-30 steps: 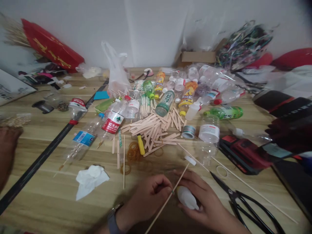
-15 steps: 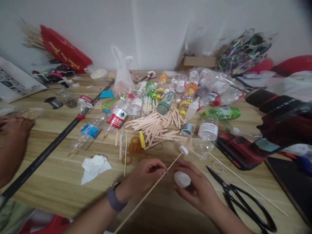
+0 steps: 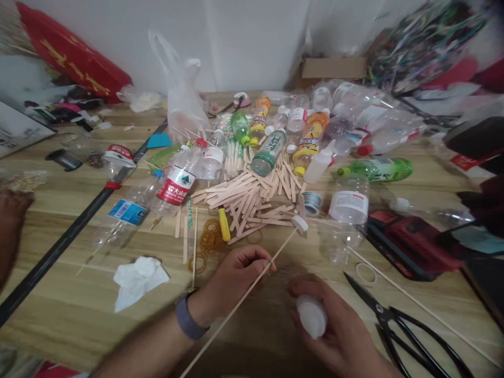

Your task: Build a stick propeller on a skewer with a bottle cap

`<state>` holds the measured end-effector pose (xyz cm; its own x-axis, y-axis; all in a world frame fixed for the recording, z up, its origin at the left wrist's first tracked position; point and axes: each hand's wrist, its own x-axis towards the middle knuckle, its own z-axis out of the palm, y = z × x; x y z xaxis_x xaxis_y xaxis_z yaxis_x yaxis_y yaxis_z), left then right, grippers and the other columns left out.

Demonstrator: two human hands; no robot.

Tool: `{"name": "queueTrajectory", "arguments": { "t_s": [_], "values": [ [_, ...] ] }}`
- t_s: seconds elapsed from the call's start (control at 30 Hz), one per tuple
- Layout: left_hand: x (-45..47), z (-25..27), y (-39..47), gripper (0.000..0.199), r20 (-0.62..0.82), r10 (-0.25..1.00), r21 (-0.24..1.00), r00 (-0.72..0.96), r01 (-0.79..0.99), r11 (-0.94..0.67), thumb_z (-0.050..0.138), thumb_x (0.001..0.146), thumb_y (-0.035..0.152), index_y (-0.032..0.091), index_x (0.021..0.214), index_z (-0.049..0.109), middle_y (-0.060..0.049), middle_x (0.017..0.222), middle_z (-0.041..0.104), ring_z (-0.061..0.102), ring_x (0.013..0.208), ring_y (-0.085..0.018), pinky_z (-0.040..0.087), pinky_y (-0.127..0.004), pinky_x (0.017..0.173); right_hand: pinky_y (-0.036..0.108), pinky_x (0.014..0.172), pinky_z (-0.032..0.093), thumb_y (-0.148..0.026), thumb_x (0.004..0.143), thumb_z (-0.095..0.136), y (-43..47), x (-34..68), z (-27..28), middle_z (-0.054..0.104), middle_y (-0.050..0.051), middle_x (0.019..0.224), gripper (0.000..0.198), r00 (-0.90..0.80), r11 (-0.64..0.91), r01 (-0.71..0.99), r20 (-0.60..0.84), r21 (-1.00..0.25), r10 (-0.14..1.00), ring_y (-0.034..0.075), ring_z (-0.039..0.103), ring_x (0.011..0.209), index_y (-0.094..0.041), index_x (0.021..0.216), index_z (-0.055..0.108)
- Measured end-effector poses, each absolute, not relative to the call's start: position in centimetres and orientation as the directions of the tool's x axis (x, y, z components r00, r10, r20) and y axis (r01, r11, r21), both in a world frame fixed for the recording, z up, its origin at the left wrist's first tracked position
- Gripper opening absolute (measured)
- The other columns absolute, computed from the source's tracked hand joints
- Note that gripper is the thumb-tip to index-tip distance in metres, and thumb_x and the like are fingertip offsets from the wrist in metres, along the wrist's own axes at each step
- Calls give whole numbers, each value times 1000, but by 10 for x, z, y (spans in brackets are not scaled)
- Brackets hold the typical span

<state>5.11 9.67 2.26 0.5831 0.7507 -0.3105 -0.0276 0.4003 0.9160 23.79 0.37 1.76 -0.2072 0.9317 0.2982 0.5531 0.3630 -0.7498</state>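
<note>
My left hand [image 3: 232, 281], with a wristband, pinches a thin wooden skewer [image 3: 226, 321] that slants from the lower edge up to the right. A white bottle cap [image 3: 300, 223] sits on the skewer's far end. Close to my fingertips a small dark band or wire shows at the skewer, too small to tell which. My right hand [image 3: 342, 320] curls around a whitish, translucent rounded plastic piece [image 3: 312, 316], apart from the skewer. Beyond my hands lie a heap of craft sticks [image 3: 240, 197], orange rubber bands [image 3: 210, 236] and a yellow-handled tool [image 3: 224, 224].
Black scissors [image 3: 388, 315] and another skewer [image 3: 417, 299] lie at the right, near a red-and-black power tool battery [image 3: 409, 241]. Several plastic bottles [image 3: 270, 152] fill the back. A long black bar [image 3: 71, 223] crosses the left, with crumpled tissue [image 3: 139, 278] beside it. Another person's hand [image 3: 13, 226] is far left.
My right hand has drawn away from the skewer, down and to the right, with the plastic piece in it. My left hand keeps its pinch. The view has tilted down and closer.
</note>
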Motion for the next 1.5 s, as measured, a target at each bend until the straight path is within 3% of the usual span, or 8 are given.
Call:
{"name": "queueTrajectory", "arguments": {
  "t_s": [0.23, 0.37, 0.67, 0.87, 1.07, 1.23, 1.4, 1.5],
  "values": [
    [55, 31, 85, 30, -403, 692, 855, 599, -22, 518, 66, 77, 47, 17, 78, 64, 6, 58, 45, 34, 48, -8, 27, -21, 46, 27, 75, 56, -22, 82, 61, 11, 221, 31, 73, 4, 102, 6, 51, 24, 326, 43, -945, 998, 21, 70, 97, -26, 85, 59],
    [55, 36, 85, 24, -372, 742, 895, 557, 5, 445, 64, 80, 41, 17, 79, 65, 2, 68, 54, 46, 61, -12, 37, -23, 57, 31, 73, 56, -28, 76, 66, 9, 212, 33, 74, 5, 98, 20, 112, -100, 205, -78, -974, 991, 22, 71, 88, -25, 96, 65],
    [48, 36, 90, 16, -195, 853, 978, 485, 163, 131, 60, 84, 29, 18, 78, 70, -1, 82, 57, 53, 79, -17, 40, -29, 72, 28, 70, 49, -24, 82, 65, 10, 214, 29, 62, 2, 90, 7, -101, 178, 356, 151, -917, 983, 18, 60, 84, -24, 81, 58],
    [51, 38, 93, 17, -289, 837, 954, 466, 218, 208, 57, 84, 30, 16, 79, 67, 0, 74, 62, 55, 72, -16, 42, -27, 67, 29, 68, 46, -61, 85, 59, 3, 213, 17, 55, 2, 89, 38, -272, 172, 326, 82, -930, 959, 19, 54, 82, -23, 83, 57],
    [53, 35, 93, 23, -362, 801, 932, 477, 160, 325, 58, 80, 38, 17, 78, 65, 3, 66, 55, 45, 59, -12, 36, -25, 57, 29, 81, 49, -52, 70, 80, 5, 218, 21, 61, 3, 108, 46, -357, 216, 312, 96, -925, 929, 20, 59, 99, -28, 105, 61],
    [54, 34, 92, 24, -410, 775, 904, 481, 100, 416, 63, 75, 41, 17, 75, 64, 3, 65, 54, 41, 58, -11, 31, -24, 53, 33, 84, 50, -61, 78, 68, 1, 223, 28, 65, 5, 105, 46, -344, 301, 246, 208, -921, 916, 23, 63, 96, -32, 113, 62],
    [56, 31, 91, 28, -451, 747, 865, 488, 32, 501, 68, 73, 45, 17, 74, 63, 6, 59, 47, 36, 52, -9, 28, -23, 49, 32, 74, 52, -74, 86, 38, 6, 232, 27, 66, 6, 93, 57, 9, 311, 179, 318, -933, 948, 22, 63, 84, -30, 101, 70],
    [57, 28, 89, 29, -465, 743, 843, 482, -14, 538, 70, 74, 45, 17, 78, 65, 6, 60, 48, 39, 54, -9, 31, -22, 51, 26, 62, 49, -55, 94, 45, 18, 231, 34, 66, 4, 82, 39, 181, 77, 252, 125, -965, 976, 17, 60, 70, -26, 92, 71]
  ]
}}
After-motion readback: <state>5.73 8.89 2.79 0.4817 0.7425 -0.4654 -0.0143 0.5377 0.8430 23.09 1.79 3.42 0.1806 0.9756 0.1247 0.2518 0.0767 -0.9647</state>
